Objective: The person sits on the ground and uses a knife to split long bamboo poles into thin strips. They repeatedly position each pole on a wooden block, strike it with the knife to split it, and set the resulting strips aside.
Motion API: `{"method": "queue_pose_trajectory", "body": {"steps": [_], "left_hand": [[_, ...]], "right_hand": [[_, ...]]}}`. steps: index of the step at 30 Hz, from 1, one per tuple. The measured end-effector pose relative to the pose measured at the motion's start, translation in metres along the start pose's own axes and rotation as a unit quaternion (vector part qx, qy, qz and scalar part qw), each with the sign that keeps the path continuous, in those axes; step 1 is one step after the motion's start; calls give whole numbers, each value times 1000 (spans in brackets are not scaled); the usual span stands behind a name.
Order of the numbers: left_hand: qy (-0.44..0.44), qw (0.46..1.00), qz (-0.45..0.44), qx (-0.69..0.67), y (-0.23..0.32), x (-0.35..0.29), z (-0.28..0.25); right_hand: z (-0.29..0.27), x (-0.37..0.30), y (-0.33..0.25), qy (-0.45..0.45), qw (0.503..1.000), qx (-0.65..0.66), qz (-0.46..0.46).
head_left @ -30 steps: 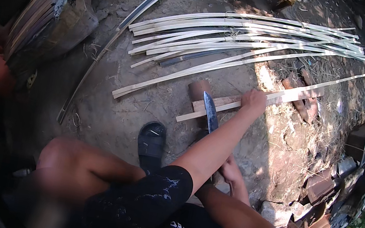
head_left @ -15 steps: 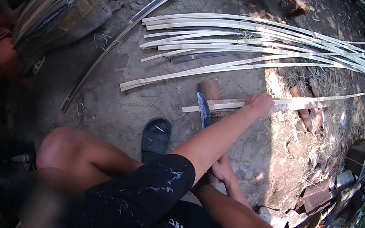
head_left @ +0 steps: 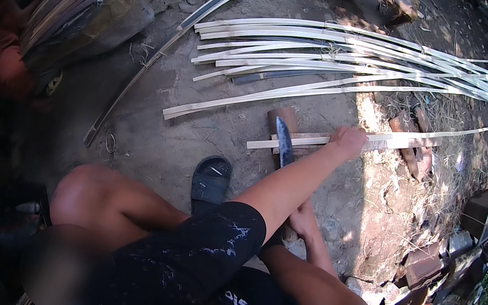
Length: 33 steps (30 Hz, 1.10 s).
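My left hand [head_left: 348, 143] reaches out ahead to the right, fingers closed around a long pale strip that looks like split bamboo [head_left: 263, 145]. The strip lies across a short wooden block [head_left: 281, 117] on the ground, its far end running off to the right. Under my left forearm, my right hand [head_left: 302, 220] is closed, seemingly around the handle of a large knife; the handle itself is hidden. The dark knife blade [head_left: 286, 141] points away from me and crosses the strip near its left end. From this view I cannot tell whether the blade touches it.
Several pale strips [head_left: 339, 56] lie in a loose bundle beyond my hands. A long dark-and-pale strip [head_left: 177, 33] curves along the left. Pieces of wood [head_left: 412, 143] rest at right. A sandal [head_left: 211, 181] is by my knee. Another person's leg [head_left: 8, 65] shows far left.
The knife blade has shifted a little to the right and its tip is now slightly farther away. My left hand keeps its hold on the strip at about the same spot.
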<state>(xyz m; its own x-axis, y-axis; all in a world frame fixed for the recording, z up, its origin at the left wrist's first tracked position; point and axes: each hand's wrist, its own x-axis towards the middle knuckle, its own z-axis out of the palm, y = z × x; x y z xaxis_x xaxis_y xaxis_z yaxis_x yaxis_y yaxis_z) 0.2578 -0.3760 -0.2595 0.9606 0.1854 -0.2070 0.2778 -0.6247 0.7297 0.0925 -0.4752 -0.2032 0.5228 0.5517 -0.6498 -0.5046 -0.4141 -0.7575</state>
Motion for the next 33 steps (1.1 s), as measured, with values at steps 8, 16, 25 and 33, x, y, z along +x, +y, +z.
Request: {"method": "queue_pose_trajectory", "body": {"steps": [8, 16, 25, 33], "left_hand": [[1, 999, 21, 44, -8, 3, 2], [-20, 998, 46, 24, 1, 1, -3], [20, 995, 73, 58, -16, 8, 13], [-160, 880, 254, 369, -29, 4, -108]], "right_hand": [[0, -6, -7, -73, 987, -136, -39], [13, -8, 12, -174, 958, -200, -109], [9, -1, 15, -143, 988, -55, 10], [-9, 9, 23, 54, 970, 228, 64]]}}
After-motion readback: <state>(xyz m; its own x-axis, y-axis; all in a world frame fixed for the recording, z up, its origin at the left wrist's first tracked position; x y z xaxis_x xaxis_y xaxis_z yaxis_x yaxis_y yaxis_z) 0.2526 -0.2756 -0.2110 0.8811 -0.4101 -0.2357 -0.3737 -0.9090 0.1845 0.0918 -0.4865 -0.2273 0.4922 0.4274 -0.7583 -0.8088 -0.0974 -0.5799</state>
